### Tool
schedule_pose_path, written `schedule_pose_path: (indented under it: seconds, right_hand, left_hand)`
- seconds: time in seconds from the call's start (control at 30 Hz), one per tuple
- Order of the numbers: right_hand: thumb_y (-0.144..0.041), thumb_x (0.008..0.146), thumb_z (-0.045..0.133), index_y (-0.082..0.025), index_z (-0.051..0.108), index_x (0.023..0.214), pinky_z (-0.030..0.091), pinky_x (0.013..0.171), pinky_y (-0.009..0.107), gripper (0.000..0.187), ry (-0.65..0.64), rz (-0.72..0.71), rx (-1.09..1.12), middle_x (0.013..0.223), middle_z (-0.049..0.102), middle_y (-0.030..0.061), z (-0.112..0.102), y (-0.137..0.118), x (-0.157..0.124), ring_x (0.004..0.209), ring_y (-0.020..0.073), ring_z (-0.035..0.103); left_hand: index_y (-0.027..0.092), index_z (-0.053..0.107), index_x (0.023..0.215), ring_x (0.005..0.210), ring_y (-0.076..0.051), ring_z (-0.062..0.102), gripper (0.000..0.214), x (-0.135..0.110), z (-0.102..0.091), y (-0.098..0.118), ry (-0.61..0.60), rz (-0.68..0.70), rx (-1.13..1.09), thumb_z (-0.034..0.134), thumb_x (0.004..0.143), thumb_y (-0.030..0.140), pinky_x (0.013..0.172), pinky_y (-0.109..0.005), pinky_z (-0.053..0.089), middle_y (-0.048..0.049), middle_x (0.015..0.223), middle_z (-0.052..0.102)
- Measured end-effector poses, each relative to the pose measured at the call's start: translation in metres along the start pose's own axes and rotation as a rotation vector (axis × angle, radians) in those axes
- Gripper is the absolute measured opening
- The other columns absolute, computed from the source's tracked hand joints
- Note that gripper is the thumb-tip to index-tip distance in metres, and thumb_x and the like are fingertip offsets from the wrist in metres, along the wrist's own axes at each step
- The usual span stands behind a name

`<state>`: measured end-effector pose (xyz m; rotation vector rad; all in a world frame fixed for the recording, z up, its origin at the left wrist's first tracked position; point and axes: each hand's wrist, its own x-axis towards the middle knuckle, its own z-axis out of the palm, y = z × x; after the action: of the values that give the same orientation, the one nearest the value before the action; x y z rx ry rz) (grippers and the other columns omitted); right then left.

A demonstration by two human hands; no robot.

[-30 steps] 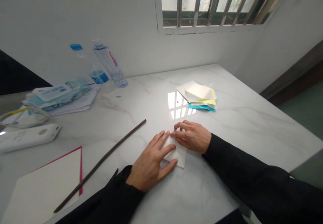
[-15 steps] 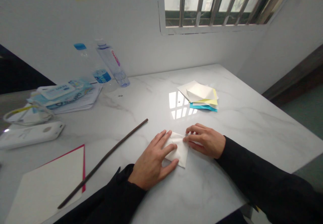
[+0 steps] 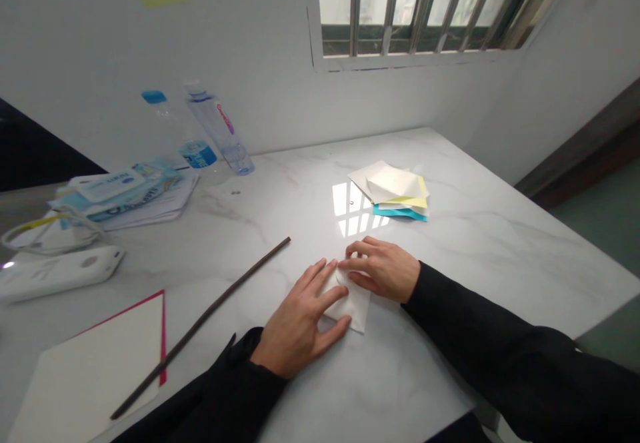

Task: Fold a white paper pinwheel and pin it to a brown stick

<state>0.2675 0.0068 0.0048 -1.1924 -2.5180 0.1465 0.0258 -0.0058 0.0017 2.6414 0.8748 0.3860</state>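
Right now you are pressing your left hand (image 3: 300, 320) flat on the folded white paper (image 3: 356, 308), its fingers (image 3: 320, 283) spread and loose, gripping nothing. The paper is lying under those fingertips and poking out to their right, on the marble table (image 3: 475, 250) just in front of you. Your right hand (image 3: 384, 270) is resting at the paper's far corner, its fingers (image 3: 357, 251) curled with the tips touching the sheet; whether they are pinching a flap or only pressing, I cannot tell. A stack of coloured sheets (image 3: 400, 193) is lying beyond the right hand, well apart, and a thin dark stick (image 3: 200, 326) is lying to the left.
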Motion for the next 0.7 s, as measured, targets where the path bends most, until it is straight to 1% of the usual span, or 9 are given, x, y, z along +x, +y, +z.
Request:
schedule_pose_path:
  seconds: [0.07, 0.13, 0.27, 0.43, 0.6, 0.7]
  right_hand:
    - [-0.023, 0.100, 0.060, -0.022, 0.074, 0.116, 0.055, 0.088, 0.038, 0.021, -0.002, -0.005, -0.016, 0.115, 0.070, 0.0091, 0.002, 0.000, 0.000, 0.095, 0.0212, 0.062]
    - [-0.022, 0.100, 0.060, -0.022, 0.074, 0.117, 0.055, 0.086, 0.037, 0.022, 0.004, -0.004, -0.020, 0.114, 0.070, 0.0090, 0.003, 0.001, -0.003, 0.094, 0.0210, 0.061]
    - [-0.022, 0.101, 0.057, -0.022, 0.075, 0.117, 0.055, 0.084, 0.036, 0.023, 0.012, -0.011, -0.005, 0.111, 0.070, 0.0091, -0.001, 0.003, -0.014, 0.093, 0.0209, 0.061]
    - [-0.020, 0.101, 0.056, -0.023, 0.074, 0.118, 0.057, 0.083, 0.037, 0.025, -0.023, 0.004, 0.008, 0.112, 0.070, 0.0089, -0.010, 0.005, -0.035, 0.091, 0.0218, 0.061]
    - [-0.020, 0.101, 0.054, -0.023, 0.074, 0.120, 0.058, 0.084, 0.039, 0.027, -0.051, 0.041, 0.020, 0.114, 0.070, 0.0093, -0.020, 0.006, -0.057, 0.093, 0.0224, 0.063]
    - [-0.021, 0.102, 0.053, -0.023, 0.073, 0.121, 0.059, 0.085, 0.039, 0.028, -0.058, 0.054, 0.026, 0.116, 0.070, 0.0101, -0.022, 0.006, -0.066, 0.096, 0.0230, 0.064]
  left_hand:
    - [0.024, 0.066, 0.120, 0.154, -0.035, 0.032, 0.027, 0.000, 0.000, 0.000, -0.006, -0.005, 0.002, 0.065, 0.095, 0.033, 0.121, -0.059, 0.040, -0.0121, 0.164, 0.041]
    - [0.024, 0.065, 0.120, 0.154, -0.035, 0.032, 0.028, 0.000, 0.000, 0.000, -0.003, -0.006, 0.004, 0.065, 0.094, 0.033, 0.121, -0.059, 0.040, -0.0122, 0.163, 0.042]
    - [0.024, 0.065, 0.121, 0.154, -0.034, 0.032, 0.028, 0.000, 0.000, 0.001, 0.009, -0.004, 0.002, 0.065, 0.094, 0.032, 0.120, -0.058, 0.041, -0.0115, 0.163, 0.042]
    - [0.024, 0.065, 0.122, 0.154, -0.034, 0.031, 0.028, 0.000, 0.001, 0.000, 0.001, -0.010, -0.005, 0.064, 0.095, 0.033, 0.121, -0.057, 0.040, -0.0109, 0.164, 0.041]
    - [0.026, 0.065, 0.121, 0.155, -0.033, 0.031, 0.027, -0.001, 0.002, -0.001, -0.006, -0.015, -0.006, 0.064, 0.095, 0.035, 0.122, -0.056, 0.039, -0.0094, 0.164, 0.041]
    - [0.026, 0.064, 0.121, 0.155, -0.033, 0.030, 0.028, -0.001, 0.001, -0.001, -0.012, -0.012, -0.002, 0.063, 0.095, 0.035, 0.122, -0.056, 0.039, -0.0091, 0.164, 0.040]
